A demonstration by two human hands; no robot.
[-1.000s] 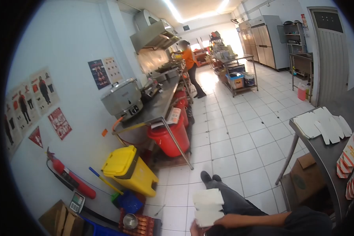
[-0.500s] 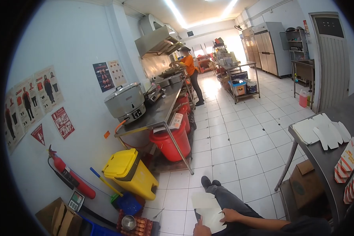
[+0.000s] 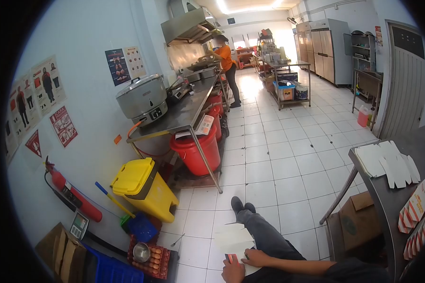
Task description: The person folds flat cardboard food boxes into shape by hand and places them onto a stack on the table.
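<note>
A pale cardboard blank (image 3: pixel 232 236) lies over my lap at the bottom of the view, with a small red printed part showing near my fingers. My left hand (image 3: pixel 233 270) is closed on its lower left part. Beside it, my right hand (image 3: pixel 257 258) presses on the cardboard with bent fingers. On the metal table at the right are more flat white blanks (image 3: pixel 387 160) and red-and-white striped cartons (image 3: pixel 414 207).
A yellow bin (image 3: pixel 144 188) and a red bin (image 3: pixel 197 153) stand left of my legs. Egg trays (image 3: pixel 158 262) with a metal bowl sit lower left. A person in orange (image 3: pixel 225 56) stands at the far counter. The metal table (image 3: pixel 378 188) is close on my right.
The cardboard has shifted a little to the left and turned, and a red printed part now shows. Both hands have come closer together on it. The camera view has tilted slightly.
</note>
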